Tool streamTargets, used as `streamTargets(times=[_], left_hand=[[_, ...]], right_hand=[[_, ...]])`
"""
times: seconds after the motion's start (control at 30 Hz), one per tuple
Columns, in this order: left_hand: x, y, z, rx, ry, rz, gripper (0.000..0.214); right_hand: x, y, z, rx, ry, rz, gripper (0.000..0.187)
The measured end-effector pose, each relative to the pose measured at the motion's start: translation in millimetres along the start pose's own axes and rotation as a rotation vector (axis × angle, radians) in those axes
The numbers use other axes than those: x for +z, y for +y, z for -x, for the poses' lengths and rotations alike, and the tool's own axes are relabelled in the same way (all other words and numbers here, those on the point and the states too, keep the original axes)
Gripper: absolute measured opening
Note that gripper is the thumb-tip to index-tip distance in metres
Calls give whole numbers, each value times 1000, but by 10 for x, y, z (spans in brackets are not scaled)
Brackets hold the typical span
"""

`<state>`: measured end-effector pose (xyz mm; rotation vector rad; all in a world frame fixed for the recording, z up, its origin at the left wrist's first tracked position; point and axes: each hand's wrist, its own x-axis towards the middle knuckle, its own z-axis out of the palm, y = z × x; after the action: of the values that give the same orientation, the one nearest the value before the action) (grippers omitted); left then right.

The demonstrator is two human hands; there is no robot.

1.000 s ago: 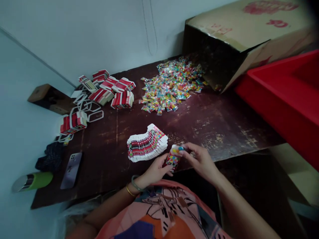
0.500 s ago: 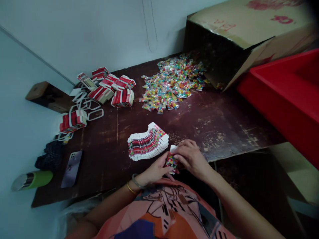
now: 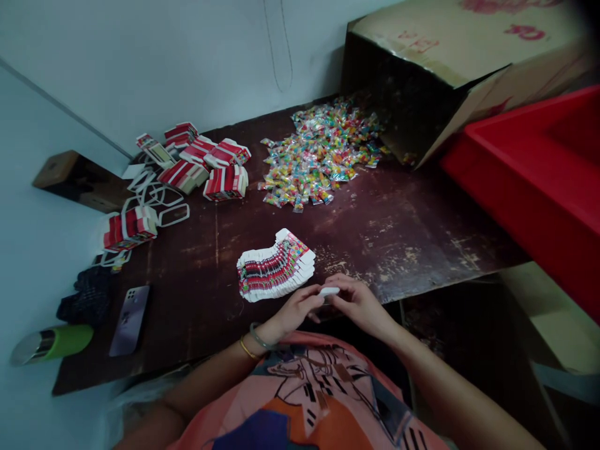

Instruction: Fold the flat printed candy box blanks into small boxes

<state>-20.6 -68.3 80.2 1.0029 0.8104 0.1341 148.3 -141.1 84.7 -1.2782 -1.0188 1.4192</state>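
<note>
Between my two hands is a small printed carton (image 3: 329, 291), its white end turned up toward me. My left hand (image 3: 299, 309) pinches it from the left with thumb and fingers. On the other side my right hand (image 3: 359, 302) grips it, fingers curled at the edge. Most of the carton's printed face is hidden from view. Just beyond my left hand, a fanned stack of flat red-and-white cartons (image 3: 276, 267) lies on the dark table (image 3: 356, 231). Farther back is a heap of colourful wrapped candies (image 3: 323, 153).
Bundles of red cartons (image 3: 226, 182) and white straps (image 3: 159, 195) lie at back left, near a wooden block (image 3: 82, 181). A phone (image 3: 130, 320) and green bottle (image 3: 56, 344) are at left. An open cardboard box (image 3: 431, 47) and red bin (image 3: 539, 169) stand at right.
The carton has turned in my hands, so its white end now shows instead of its printed face. My right hand has lowered slightly. The whole view has shifted a little.
</note>
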Motion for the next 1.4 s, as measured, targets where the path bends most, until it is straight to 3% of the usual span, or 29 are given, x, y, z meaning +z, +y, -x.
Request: streamTargets(times=[0.07, 0.13, 0.3, 0.43, 0.53, 0.67, 0.77, 0.9, 0.97, 1.0, 1.07, 1.13, 1.27, 1.33, 1.4], left_hand=[[4, 22, -22, -9, 30, 20, 36], [9, 43, -32, -3, 12, 47, 38], [-5, 33, -2, 37, -236, 107, 44], [-63, -29, 29, 113, -169, -109, 38], [-108, -68, 38, 110, -132, -136, 38], [-78, -71, 16, 43, -189, -11, 44], [-35, -16, 1, 18, -277, 7, 48], [-163, 60, 54, 76, -275, -76, 50], [-277, 52, 98, 82, -216, -93, 45], [-322, 36, 117, 78, -185, -95, 42], [-365, 0, 145, 72, -133, -99, 39], [-341, -19, 167, 59, -117, -91, 38], [-258, 2, 262, 16, -122, -97, 36], [-278, 8, 337, 14, -94, -91, 35], [-335, -3, 405, 29, -50, -64, 36]], right_hand=[[-24, -86, 0, -128, -31, 131, 24], [-72, -149, -12, -159, -69, 172, 29], [-220, -137, -87, -31, -42, 104, 23], [-192, -13, -99, 51, -18, -17, 22], [-36, 98, -62, -79, 63, 57, 19], [106, 182, 50, -242, 170, 204, 25], [-140, 100, 283, -189, 221, 272, 24], [-829, -91, 656, 9, 158, 544, 25], [-1016, -115, 626, 24, 137, 682, 26], [-1012, -102, 520, -1, 128, 714, 27], [-802, -39, 145, -90, 118, 710, 28], [-407, 44, -347, -206, 120, 691, 27], [309, 189, -1117, -219, 244, 804, 56], [409, 250, -1257, -206, 268, 776, 55], [332, 307, -1271, -202, 285, 718, 49]])
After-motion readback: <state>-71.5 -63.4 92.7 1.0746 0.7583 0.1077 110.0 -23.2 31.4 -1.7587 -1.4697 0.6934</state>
